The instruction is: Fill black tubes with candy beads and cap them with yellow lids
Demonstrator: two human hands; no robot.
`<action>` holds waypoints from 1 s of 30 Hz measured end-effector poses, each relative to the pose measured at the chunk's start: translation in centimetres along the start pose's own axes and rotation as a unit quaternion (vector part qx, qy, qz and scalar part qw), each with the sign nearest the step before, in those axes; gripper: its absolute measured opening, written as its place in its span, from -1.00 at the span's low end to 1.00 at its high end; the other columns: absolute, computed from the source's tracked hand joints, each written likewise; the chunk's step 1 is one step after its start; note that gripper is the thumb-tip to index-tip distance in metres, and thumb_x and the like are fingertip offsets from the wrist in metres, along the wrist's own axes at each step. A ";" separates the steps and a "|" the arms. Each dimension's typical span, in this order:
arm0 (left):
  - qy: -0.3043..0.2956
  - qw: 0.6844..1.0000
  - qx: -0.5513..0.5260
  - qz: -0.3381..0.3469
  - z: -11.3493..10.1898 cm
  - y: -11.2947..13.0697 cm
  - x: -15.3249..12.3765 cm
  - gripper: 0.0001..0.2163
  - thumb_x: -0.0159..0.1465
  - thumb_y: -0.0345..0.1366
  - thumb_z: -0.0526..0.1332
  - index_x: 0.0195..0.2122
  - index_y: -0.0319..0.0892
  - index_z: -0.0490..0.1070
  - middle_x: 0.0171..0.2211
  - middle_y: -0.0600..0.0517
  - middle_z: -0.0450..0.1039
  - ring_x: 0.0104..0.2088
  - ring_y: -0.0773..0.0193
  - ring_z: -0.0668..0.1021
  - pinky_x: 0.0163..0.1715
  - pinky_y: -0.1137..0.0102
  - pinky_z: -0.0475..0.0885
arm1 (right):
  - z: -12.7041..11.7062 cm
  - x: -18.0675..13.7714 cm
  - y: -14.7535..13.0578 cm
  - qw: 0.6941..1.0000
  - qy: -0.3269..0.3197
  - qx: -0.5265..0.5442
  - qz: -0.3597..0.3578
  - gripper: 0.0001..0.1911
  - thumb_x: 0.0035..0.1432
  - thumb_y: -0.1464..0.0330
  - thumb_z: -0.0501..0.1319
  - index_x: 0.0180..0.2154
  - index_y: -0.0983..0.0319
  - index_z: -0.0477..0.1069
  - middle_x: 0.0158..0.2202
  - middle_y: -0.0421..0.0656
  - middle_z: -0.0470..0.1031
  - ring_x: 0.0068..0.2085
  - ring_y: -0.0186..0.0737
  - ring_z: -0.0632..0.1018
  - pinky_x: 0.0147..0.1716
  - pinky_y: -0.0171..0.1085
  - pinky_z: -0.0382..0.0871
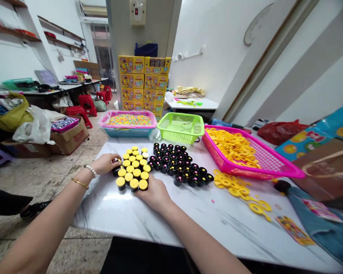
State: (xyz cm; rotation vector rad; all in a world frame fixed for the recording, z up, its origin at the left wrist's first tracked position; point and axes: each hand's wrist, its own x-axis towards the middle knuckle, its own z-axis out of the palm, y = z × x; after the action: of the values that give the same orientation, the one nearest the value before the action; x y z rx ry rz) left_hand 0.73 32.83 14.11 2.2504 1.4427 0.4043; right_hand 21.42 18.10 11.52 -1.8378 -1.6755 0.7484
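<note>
A cluster of small black cups with yellow lids [135, 164] stands upright on the marbled white table [125, 217]. One lid near its right edge looks white. My left hand [104, 164] is at the cluster's left side, its fingers closed around a dark cup [117, 169] that they partly cover. At the near right corner, my right hand [157, 193] rests against the cups, thumb in front and fingers along the side; some fingertips are hidden. Just right of the cluster stand many lidless black cups [171, 160] with small coloured beads visible in them.
A pink basket [274, 167] holds yellow ring-shaped pieces; more yellow rings [234, 188] lie beside it. Behind the cups are a green basket [181, 135] and a lined basket of colourful beads [128, 131]. A card [294, 229] and denim cloth [317, 224] lie at right.
</note>
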 end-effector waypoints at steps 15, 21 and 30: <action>0.285 0.958 -0.029 -0.014 3.2 -0.8 -4.6 -0.71 0.18 -0.16 0.21 -0.13 -0.17 0.28 -0.15 -0.10 0.43 -0.18 0.12 0.52 -0.17 0.22 0.47 | -0.1 0.1 0.2 1.000 -0.012 0.004 0.006 -0.41 -0.02 0.23 0.33 0.07 0.23 0.32 -0.11 -0.02 0.62 -0.12 0.09 0.61 -0.31 -0.22 0.30; 0.109 0.977 0.080 0.163 2.2 0.4 -6.0 -0.62 0.22 -0.42 0.07 0.07 -0.11 0.37 -0.19 -0.03 0.34 -0.20 0.21 0.48 -0.11 0.28 0.43 | 0.3 0.1 0.6 1.000 -0.006 -0.013 -0.011 -0.45 0.01 0.21 0.31 0.04 0.26 0.34 -0.11 0.01 0.62 -0.14 0.10 0.61 -0.32 -0.21 0.28; 0.061 0.991 0.049 0.104 1.5 1.0 -5.4 -0.72 0.20 -0.33 0.11 -0.06 -0.16 0.39 -0.24 -0.01 0.43 -0.34 0.28 0.50 -0.26 0.35 0.41 | 0.2 0.1 0.6 1.000 -0.009 0.007 -0.008 -0.44 0.01 0.24 0.32 0.04 0.28 0.33 -0.12 0.01 0.62 -0.13 0.09 0.61 -0.32 -0.22 0.26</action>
State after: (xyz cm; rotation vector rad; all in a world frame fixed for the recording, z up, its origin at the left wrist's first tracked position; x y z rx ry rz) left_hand -0.02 27.24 13.23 2.5057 1.3146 0.5555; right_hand 21.72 18.15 10.90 -1.8115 -1.6906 0.7689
